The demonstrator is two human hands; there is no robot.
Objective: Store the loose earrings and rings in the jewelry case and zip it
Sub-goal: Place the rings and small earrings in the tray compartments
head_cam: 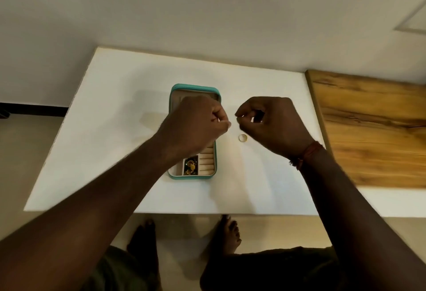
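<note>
Above the open case [193, 175], left hand [196, 125] and right hand [272, 122] both pinched narrow—contents too small to tell. Ring [242, 138] lies right of case; could get knocked—right wrist hovers close.

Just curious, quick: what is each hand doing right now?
Left hand: closed in a pinch; contents cannot be told.
Right hand: fingertips pinched on something tiny, unidentifiable.

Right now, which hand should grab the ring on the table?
Right. The right hand hangs just beside the ring; the left hand is over the open case, farther off. Both pinch something tiny.
</note>
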